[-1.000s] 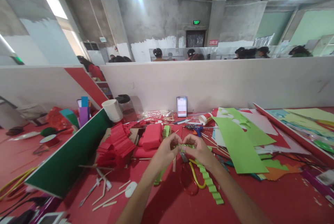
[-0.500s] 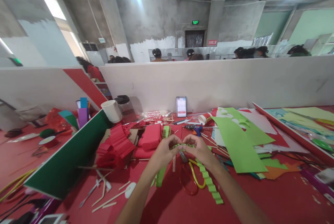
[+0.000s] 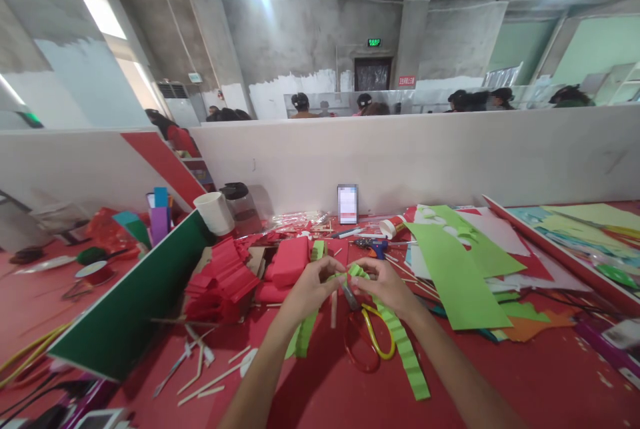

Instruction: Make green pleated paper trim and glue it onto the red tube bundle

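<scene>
Green paper strip point(image 3: 411, 367): pleated, up between the two hands above the table; its loose end hangs down past the right wrist toward the front
Left hand point(image 3: 311, 287): thumb and fingers pinched together on green paper; more green paper point(image 3: 306, 332) shows below the hand, and whether it is the same piece I cannot tell
Right hand point(image 3: 383, 287): thumb and fingertips closed on the crumpled upper part of the strip, just beside the left fingertips
Scissors point(image 3: 352, 300): lying on the table below the hands, one handle loop red, the other yellow
Red table point(image 3: 330, 392): thin wooden sticks point(image 3: 209, 385) scattered at the left front
Red paper: folded stack point(image 3: 291, 261) just beyond the left hand, crinkled pile point(image 3: 223, 282) farther left
Glue gun point(image 3: 379, 249): blue, lying beyond the right hand
Green sheets point(image 3: 457, 282): spread right of the right hand
Phone point(image 3: 347, 204): upright against the white partition point(image 3: 410, 162)
Cup point(image 3: 214, 213): white, beside a dark-lidded jar point(image 3: 241, 207)
</scene>
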### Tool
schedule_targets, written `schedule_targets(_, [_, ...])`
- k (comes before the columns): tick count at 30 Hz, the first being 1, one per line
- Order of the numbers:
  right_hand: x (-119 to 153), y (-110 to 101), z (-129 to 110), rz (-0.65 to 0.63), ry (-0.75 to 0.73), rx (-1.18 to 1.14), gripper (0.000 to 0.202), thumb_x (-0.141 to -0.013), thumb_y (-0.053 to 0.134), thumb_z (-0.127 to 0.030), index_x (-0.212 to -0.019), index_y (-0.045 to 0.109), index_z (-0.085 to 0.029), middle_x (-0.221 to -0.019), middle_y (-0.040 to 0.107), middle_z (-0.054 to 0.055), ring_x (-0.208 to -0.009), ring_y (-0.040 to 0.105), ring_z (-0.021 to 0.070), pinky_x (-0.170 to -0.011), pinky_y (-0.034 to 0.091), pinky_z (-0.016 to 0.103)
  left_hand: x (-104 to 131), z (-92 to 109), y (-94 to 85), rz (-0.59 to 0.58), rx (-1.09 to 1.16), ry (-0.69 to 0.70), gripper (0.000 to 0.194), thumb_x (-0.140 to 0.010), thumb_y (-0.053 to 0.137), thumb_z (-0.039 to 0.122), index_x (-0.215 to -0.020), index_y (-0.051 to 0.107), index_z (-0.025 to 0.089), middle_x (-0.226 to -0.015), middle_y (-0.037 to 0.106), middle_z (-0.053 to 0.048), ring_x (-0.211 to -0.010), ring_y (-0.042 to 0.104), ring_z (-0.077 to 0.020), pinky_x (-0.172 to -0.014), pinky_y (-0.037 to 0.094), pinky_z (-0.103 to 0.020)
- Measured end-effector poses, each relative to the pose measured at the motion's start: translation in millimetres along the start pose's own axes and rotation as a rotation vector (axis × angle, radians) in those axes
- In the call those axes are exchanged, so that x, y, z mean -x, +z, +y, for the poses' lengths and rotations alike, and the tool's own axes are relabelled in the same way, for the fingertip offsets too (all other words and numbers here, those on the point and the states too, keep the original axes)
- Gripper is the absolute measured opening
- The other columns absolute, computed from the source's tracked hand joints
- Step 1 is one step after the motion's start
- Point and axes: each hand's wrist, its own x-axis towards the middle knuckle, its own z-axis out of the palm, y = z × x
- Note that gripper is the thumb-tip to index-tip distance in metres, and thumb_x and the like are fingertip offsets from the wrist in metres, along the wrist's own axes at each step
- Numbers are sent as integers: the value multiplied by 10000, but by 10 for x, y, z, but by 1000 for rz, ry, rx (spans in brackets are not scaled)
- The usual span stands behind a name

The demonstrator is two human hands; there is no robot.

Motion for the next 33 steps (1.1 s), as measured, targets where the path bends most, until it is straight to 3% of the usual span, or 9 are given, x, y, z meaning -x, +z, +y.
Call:
schedule_targets(5, [-5,-78,4,-15,-63,232,334,-722,720,-296,-1027,642,-181,-970,692,66,-957,633,236,-834,492,350,-1,3,-25,29,-29,13,204,-797,628,329,-876,606,142,-735,571,0,-671,516,-122,-615,404,-227])
schedule_targets(14, [-22,-183,119,-100,-43,578,286,-760,647,-282,-1011,702,-156,-1018,723,84,-921,647,257,-809,475,339,-20,-85,-20,2,-30,-58,249,-790,627,352,-912,620,134,-742,603,-20,-652,550,-133,-599,425,-237])
schedule_targets(19, [0,-150,157,-186,-69,713,271,-783,609,-228,-1029,710,-179,-1037,723,69,-946,642,250,-834,448,316,-20,-115,-25,-26,-72,-67,208,-801,611,327,-882,622,137,-743,613,-23,-677,559,-140,-622,435,-240])
schedule_targets(24, [7,-126,235,-186,-102,844,283,-797,597,-182,-1066,686,-184,-1067,693,85,-982,617,247,-863,418,313,-1,-68,-24,-47,-97,-27,194,-831,575,339,-819,599,147,-706,582,2,-628,518,-116,-590,408,-216])
schedule_targets(28, [27,-142,266,-151,-116,897,268,-818,591,-210,-1070,679,-185,-1067,665,102,-1018,588,255,-862,418,311,12,-87,-9,-53,-136,19,189,-857,538,327,-821,595,150,-723,580,1,-656,522,-120,-608,409,-214])
schedule_targets(33, [16,-264,217,-83,-85,910,314,-842,593,-353,-1098,648,-180,-1078,643,107,-987,596,238,-842,426,299,86,-122,24,-23,-234,67,156,-884,494,283,-852,593,167,-749,605,-3,-689,556,-135,-639,425,-223])
